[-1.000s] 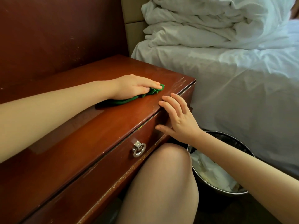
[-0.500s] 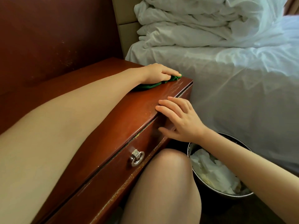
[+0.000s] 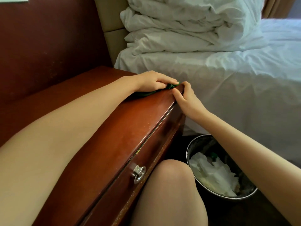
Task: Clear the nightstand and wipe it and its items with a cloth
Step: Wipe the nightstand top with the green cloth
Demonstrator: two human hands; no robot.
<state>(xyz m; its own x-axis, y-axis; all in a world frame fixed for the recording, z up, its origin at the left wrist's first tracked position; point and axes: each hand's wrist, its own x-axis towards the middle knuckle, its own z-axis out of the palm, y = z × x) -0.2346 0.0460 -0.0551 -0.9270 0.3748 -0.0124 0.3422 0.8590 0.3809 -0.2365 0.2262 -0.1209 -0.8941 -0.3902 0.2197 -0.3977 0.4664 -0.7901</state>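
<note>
The red-brown wooden nightstand point(image 3: 130, 128) fills the left and middle of the head view, its top bare of items. A green cloth point(image 3: 171, 86) lies at its far right corner, mostly hidden under my left hand point(image 3: 154, 80), which presses it flat with fingers stretched over it. Beside it, my right hand point(image 3: 185, 98) holds the same corner from the bed side, with fingers curled over the top edge and fingertips close to the cloth. My left forearm lies across the top.
A metal ring handle point(image 3: 139, 174) sits on the drawer front. A round metal bin point(image 3: 203, 136) with crumpled white tissue stands on the floor between nightstand and bed. The white bed point(image 3: 228, 79) with a bunched duvet point(image 3: 187, 25) is right. My knee point(image 3: 171, 185) is under the drawer.
My left hand has slid the green cloth along the top to the far right corner. My right hand has moved from the front edge up to that corner.
</note>
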